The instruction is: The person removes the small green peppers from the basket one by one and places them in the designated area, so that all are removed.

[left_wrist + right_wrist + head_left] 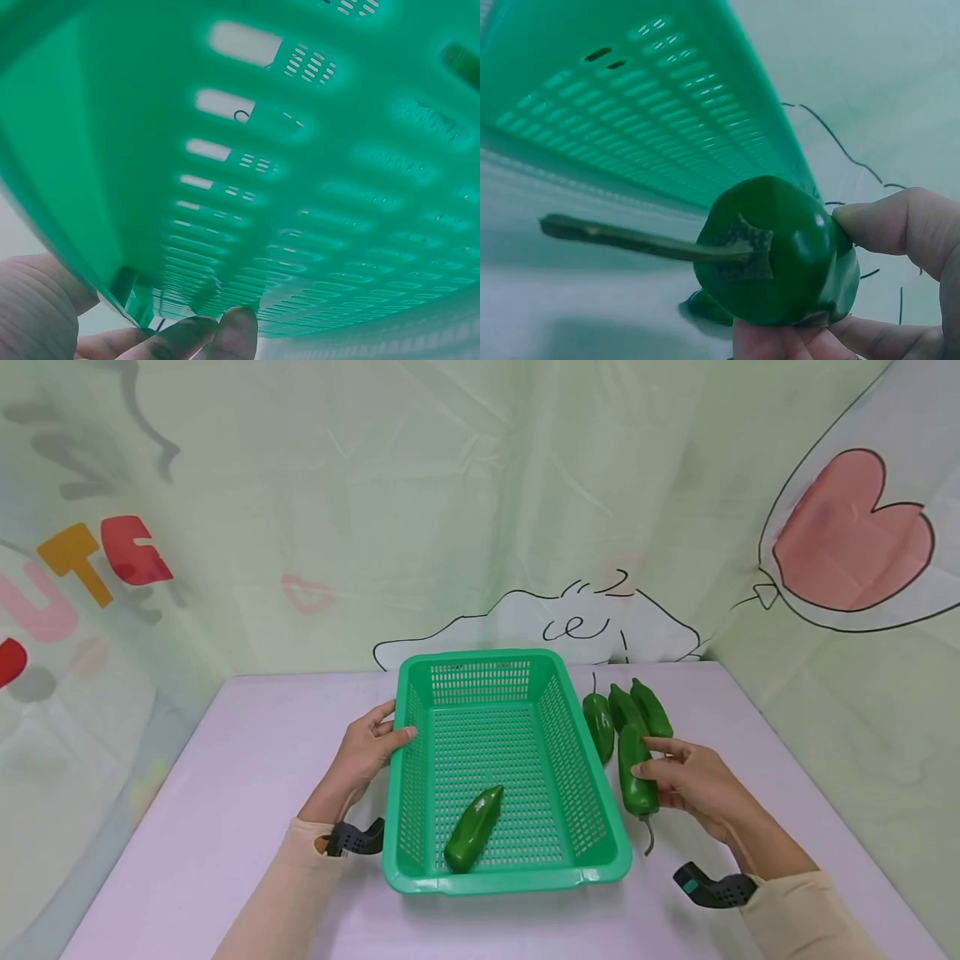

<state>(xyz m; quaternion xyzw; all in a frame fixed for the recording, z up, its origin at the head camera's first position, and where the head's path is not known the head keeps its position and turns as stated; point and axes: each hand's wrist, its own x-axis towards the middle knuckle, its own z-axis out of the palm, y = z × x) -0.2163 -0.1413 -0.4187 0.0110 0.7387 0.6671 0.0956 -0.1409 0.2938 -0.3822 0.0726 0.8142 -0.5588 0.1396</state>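
My left hand (pixel 365 750) grips the left rim of a green slotted plastic basket (pixel 506 883), thumb over the edge and fingers against the outer wall, as the left wrist view shows. Inside the basket, near its front, lies one green pepper (pixel 474 828). My right hand (pixel 693 781) pinches another green pepper (pixel 772 255) between thumb and fingers, just outside the basket's right wall. Its stem points toward me, down in the head view. Beyond it, three more peppers (pixel 598 727) lie beside the basket, one partly hidden behind the held one.
Everything stands on a pale lilac table (pixel 247 793). A light green printed curtain (pixel 360 518) rises behind the table and along both sides. Each wrist carries a black strap mount (pixel 714 887).
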